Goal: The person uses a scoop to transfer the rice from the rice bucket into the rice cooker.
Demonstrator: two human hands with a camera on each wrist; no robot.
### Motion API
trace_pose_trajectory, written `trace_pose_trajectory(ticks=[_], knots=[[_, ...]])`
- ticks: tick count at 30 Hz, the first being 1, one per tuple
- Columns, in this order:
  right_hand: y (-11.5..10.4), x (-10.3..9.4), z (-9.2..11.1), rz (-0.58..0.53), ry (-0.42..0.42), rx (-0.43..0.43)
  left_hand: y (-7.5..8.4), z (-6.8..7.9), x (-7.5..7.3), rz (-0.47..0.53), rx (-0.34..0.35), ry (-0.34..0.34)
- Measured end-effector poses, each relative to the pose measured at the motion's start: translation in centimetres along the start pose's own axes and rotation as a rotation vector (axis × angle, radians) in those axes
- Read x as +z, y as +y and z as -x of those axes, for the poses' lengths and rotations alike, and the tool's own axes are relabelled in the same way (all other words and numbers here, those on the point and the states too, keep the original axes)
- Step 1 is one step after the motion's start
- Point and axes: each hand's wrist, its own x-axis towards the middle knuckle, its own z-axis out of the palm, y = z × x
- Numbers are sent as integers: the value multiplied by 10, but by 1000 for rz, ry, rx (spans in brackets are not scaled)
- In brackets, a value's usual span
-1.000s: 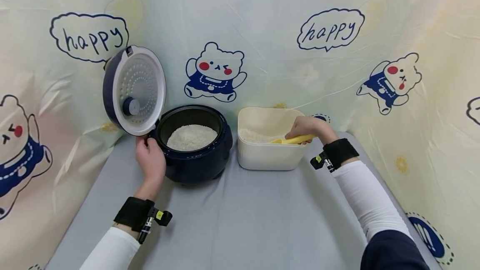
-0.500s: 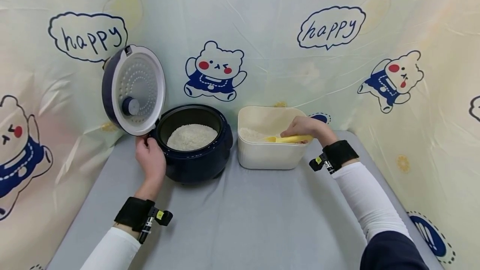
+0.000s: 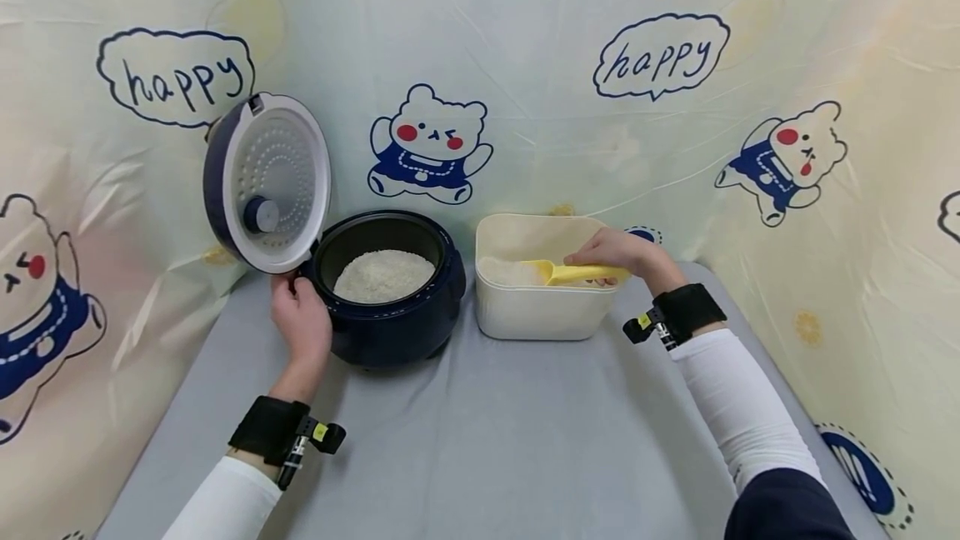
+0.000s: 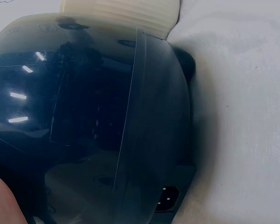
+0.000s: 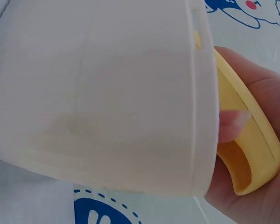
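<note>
On the left of the head view stands a dark blue rice cooker, its lid raised and white rice heaped in the pot. My left hand grips the cooker's hinge side, thumb up at the lid's foot and fingers partly hidden behind it. To the right is a cream bin holding more rice. My right hand grips a yellow scoop by its handle over the bin's right side. The right wrist view shows fingers wrapped round the handle beside the bin's wall.
A grey cloth covers the table. Behind and at both sides hangs a printed curtain with bears, close behind the cooker and bin. The left wrist view shows a power socket low on the cooker.
The scoop first slid left through the bin's rice, then rose, so its head now shows higher. My right hand shifted slightly with it. My left hand, the cooker and the bin stayed put.
</note>
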Motion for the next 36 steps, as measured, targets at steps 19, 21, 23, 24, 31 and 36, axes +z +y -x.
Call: trace_pose_trajectory(ticks=[19,21,23,24,31,36], knots=[[17,-7,17,-117,99,-62,1,3,-1,-12,-22,-10],[20,-7,16,-137,118,-64,1,2,-1,-14,-20,-11],[22,-7,16,-158,130,-69,1,1,-1,-16,-17,-16],[23,-7,16,-172,135,-71,1,1,-1,-19,-18,-18],[30,-5,17,-259,151,-100,2,3,-3,-14,-20,-29],[30,-6,17,-283,167,-113,2,2,-3,-18,-22,-26]])
